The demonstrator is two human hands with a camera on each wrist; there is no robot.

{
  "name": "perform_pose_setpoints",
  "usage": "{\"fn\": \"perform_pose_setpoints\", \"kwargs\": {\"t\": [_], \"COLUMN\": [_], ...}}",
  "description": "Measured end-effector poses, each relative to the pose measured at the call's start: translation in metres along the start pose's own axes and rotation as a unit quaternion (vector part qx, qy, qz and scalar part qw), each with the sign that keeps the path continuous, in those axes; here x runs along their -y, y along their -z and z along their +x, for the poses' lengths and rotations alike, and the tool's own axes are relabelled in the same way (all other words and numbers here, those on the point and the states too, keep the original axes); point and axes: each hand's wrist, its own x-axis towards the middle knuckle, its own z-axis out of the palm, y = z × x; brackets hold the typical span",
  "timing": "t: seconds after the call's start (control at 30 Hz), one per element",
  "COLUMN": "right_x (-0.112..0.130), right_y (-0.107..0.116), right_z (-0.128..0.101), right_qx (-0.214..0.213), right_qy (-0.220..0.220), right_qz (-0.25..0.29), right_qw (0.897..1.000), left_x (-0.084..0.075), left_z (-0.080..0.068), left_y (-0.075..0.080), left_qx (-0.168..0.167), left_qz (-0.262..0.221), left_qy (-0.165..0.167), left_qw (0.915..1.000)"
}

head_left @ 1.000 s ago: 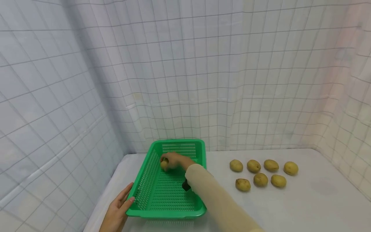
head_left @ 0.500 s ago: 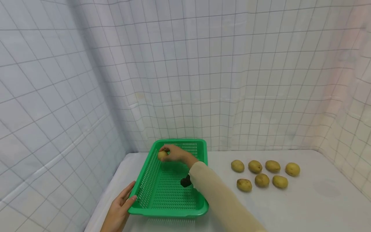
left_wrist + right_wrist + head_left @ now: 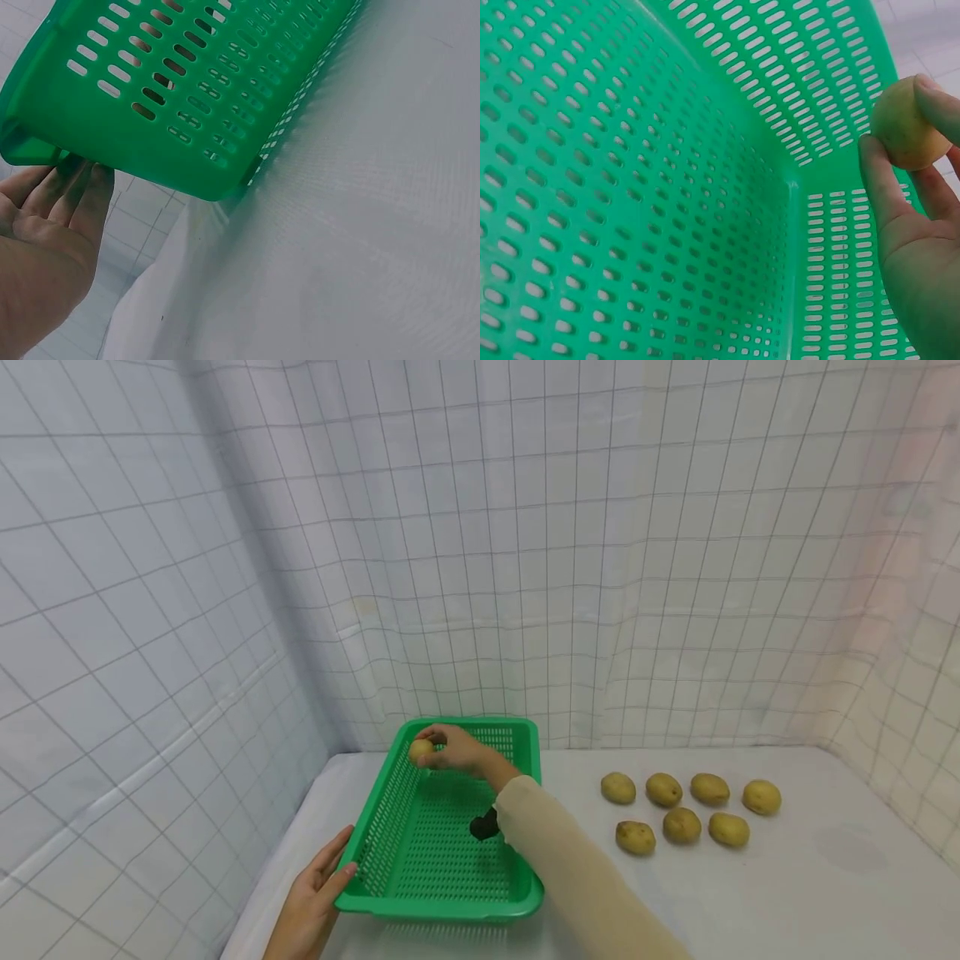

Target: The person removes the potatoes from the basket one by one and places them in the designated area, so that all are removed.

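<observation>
A green plastic basket (image 3: 438,910) with slotted walls stands on the white table. My left hand (image 3: 310,889) grips its near left corner, the thumb over the rim and the other fingers outside. In the left wrist view those fingers (image 3: 56,199) reach under the rim. My right hand (image 3: 457,750) holds a potato (image 3: 422,752) between thumb and fingers, above the basket's far left part. The right wrist view shows this potato (image 3: 907,124) raised over the basket floor (image 3: 622,210), where no other potato shows.
Several potatoes lie in two rows on the table (image 3: 810,893) right of the basket, among them a far one (image 3: 762,797) and a near one (image 3: 635,837). White gridded cloth (image 3: 555,568) hangs behind and at both sides.
My right hand has lifted the potato from low in the basket up to about rim height. The left hand keeps its grip on the corner. The view has shifted slightly.
</observation>
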Motion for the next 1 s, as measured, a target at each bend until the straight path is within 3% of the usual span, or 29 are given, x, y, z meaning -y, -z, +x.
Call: {"fn": "perform_pose_setpoints", "kwargs": {"t": [0.17, 0.43, 0.67, 1.0], "right_x": [0.004, 0.019, 0.029, 0.025], "right_y": [0.000, -0.002, 0.002, 0.017], "right_z": [-0.004, -0.017, -0.034, -0.063], "right_qx": [-0.012, -0.011, -0.006, -0.015], "right_qy": [-0.008, 0.013, 0.015, 0.019], "right_qz": [0.064, 0.089, 0.167, 0.164], "right_qw": [0.998, 0.996, 0.986, 0.986], "left_x": [0.001, -0.001, 0.001, -0.001], "left_z": [-0.002, -0.002, -0.003, -0.002], "left_y": [-0.002, 0.001, 0.003, -0.001], "left_qx": [-0.001, 0.003, 0.004, 0.006], "left_qz": [0.000, -0.003, -0.017, -0.020], "left_qy": [0.006, 0.005, -0.005, 0.002], "left_qw": [1.0000, 1.0000, 0.9998, 0.9998]}}
